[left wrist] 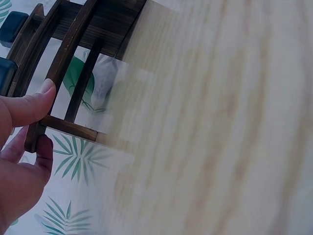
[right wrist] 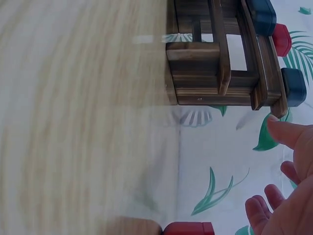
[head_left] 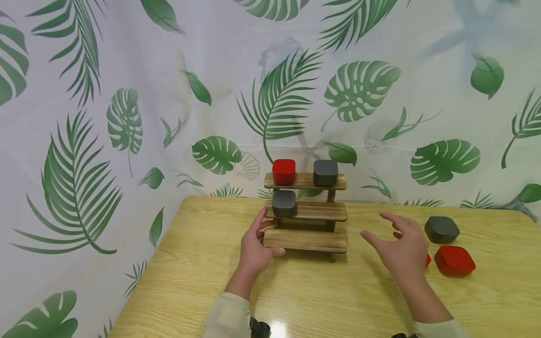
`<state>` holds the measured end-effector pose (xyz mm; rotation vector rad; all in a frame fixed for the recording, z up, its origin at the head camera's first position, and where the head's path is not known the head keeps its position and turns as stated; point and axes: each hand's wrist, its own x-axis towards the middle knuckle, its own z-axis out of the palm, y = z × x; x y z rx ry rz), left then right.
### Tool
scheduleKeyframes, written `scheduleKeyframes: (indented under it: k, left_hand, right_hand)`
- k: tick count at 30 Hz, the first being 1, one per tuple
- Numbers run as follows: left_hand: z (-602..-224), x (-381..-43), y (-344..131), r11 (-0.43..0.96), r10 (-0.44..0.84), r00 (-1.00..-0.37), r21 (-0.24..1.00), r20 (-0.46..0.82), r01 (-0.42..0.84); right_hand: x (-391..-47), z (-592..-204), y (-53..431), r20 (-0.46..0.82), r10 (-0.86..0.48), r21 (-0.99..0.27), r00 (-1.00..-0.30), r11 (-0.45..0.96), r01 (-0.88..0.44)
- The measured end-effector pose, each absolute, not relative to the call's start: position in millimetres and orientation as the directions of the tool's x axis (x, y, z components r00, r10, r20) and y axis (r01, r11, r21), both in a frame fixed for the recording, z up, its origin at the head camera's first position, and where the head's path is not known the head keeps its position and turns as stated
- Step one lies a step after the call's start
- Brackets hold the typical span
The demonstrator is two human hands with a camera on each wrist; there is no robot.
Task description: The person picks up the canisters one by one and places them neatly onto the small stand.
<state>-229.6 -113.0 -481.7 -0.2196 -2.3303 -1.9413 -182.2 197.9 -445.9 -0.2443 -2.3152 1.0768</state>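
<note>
A three-tier wooden stand (head_left: 304, 240) is on the table. Its top shelf bears a red rounded block (head_left: 284, 172) at the left and a dark grey block (head_left: 325, 173) near the right end. A second dark grey block (head_left: 284, 203) sits at the left of the middle shelf. My left hand (head_left: 255, 249) grips the stand's left side; in the left wrist view the thumb lies on a shelf's front edge, a finger curled at its end. To the right of the stand, my right hand (head_left: 403, 249) is raised, thumb and fingers apart, with nothing between them.
Right of my right hand lie another dark grey block (head_left: 442, 230) and a red block (head_left: 454, 261). Part of a further red piece (head_left: 428, 260) shows behind that hand. A leaf-patterned cloth (head_left: 359, 89) hangs behind the wooden table (head_left: 338, 300).
</note>
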Motion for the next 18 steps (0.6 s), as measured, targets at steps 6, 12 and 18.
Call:
scheduleKeyframes:
  k: [6,12,18]
  left_hand:
    - [-482.1,-229.5,-112.9,0.181,0.048,-0.984,0.968,0.171,0.176]
    - [-479.1,-227.9,-112.1,0.188,0.041,-0.985,0.967,0.167,0.172]
    - [-479.0,-227.8,-111.9,0.195,0.039,-0.984,0.965,0.172,0.176]
  right_hand:
    - [-178.5,-448.1,205.8,0.386,0.394,-0.755,-0.834,0.655,-0.04]
    - [-174.1,-452.0,215.3,0.415,0.379,-0.712,-0.827,0.701,-0.036]
    - [-171.1,-452.8,224.0,0.404,0.371,-0.693,-0.836,0.72,-0.015]
